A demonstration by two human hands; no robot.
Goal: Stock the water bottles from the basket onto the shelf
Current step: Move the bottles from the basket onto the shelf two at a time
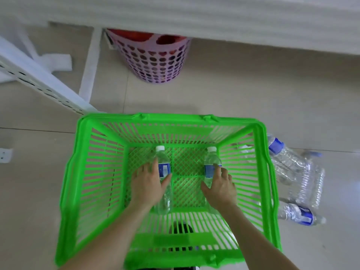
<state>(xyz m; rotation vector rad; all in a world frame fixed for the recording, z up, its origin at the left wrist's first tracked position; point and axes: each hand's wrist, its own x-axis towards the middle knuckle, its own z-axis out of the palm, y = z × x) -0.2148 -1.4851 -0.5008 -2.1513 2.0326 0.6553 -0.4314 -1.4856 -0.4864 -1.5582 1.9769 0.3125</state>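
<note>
A bright green slatted basket stands on the tiled floor below me. Two clear water bottles with white caps and blue labels lie on its bottom. My left hand is wrapped around the left bottle at its middle. My right hand curls around the right bottle, fingers over its label. Both bottles point their caps away from me. The white shelf runs across the top of the view, its surface blurred.
A pink perforated bin stands under the shelf edge. A white slotted shelf upright slants at the left. To the right of the basket, several larger clear bottles lie on the floor. A white socket lies far left.
</note>
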